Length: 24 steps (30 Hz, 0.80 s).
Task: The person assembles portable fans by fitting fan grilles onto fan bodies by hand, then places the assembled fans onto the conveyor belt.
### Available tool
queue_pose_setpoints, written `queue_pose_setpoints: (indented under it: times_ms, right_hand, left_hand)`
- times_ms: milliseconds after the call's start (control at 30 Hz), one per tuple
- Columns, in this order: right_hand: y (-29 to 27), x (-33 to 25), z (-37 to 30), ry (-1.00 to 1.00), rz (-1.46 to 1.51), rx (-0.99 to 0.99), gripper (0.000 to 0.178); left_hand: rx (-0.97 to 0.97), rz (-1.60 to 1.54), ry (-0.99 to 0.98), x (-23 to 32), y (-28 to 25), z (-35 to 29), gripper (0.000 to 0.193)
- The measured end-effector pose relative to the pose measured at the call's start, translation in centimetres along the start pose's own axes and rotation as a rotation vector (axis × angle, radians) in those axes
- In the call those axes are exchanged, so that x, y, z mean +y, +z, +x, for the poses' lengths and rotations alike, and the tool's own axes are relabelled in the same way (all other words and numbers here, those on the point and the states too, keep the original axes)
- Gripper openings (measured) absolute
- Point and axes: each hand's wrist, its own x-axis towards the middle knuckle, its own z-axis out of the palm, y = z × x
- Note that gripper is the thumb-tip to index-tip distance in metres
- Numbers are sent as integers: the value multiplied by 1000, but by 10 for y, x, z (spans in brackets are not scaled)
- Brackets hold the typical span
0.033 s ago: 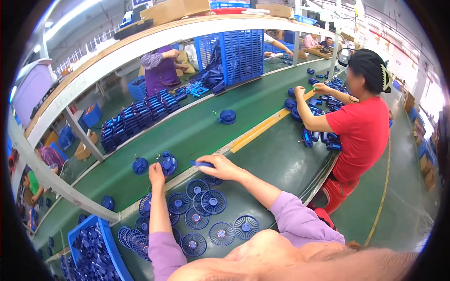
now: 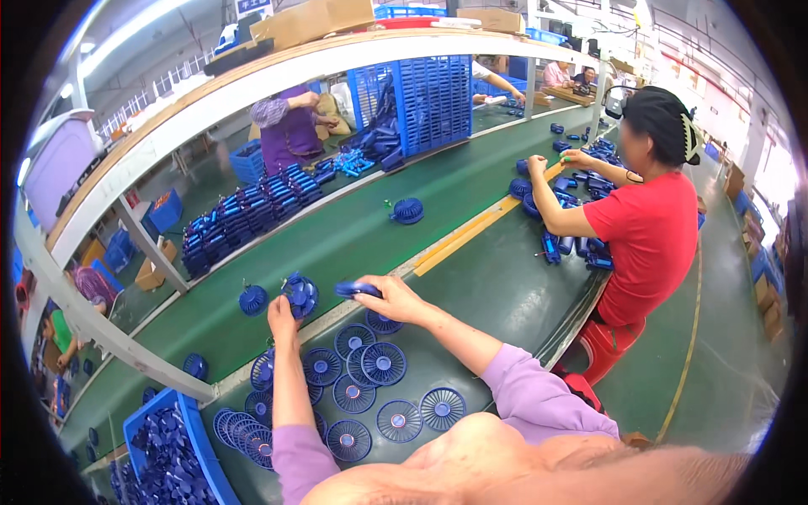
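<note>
My left hand [image 2: 284,318] grips a round blue fan head [image 2: 300,295] by its near edge, its blades facing up over the edge of the conveyor belt. To the right, my right hand [image 2: 390,299] pinches a round blue fan cover [image 2: 357,290], seen nearly edge-on and slightly blurred. The two parts are apart. Round slotted fan grilles [image 2: 383,364] lie loose on the green table below my hands, some overlapping. Just beyond my left hand, another blue fan head [image 2: 252,300] rests on the belt.
A blue crate [image 2: 198,446] full of small dark-blue parts stands at lower left. The green conveyor belt [image 2: 353,219] runs past, carrying a fan head [image 2: 407,210]. A co-worker in red [image 2: 648,236] handles parts at right. Stacked blue parts [image 2: 244,215] lie beyond the belt, under a shelf [image 2: 337,42].
The fan cover in my right hand has tilted, showing more of its face, and moved slightly left. My left hand still holds the fan head in nearly the same place.
</note>
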Motion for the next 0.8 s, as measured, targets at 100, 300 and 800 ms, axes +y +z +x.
queue_pose_setpoints:
  times_ms: [100, 300, 800]
  right_hand:
    - [14, -8, 11, 95, 428, 40, 34]
    - [49, -33, 13, -210, 208, 174, 46]
    - [58, -31, -3, -444, -289, -5, 58]
  left_hand:
    - [-141, -474, 1, 16, 15, -52, 37]
    - [-349, -782, -134, 44, 23, -129, 56]
    - [-455, -884, -182, 66, 18, -148, 41]
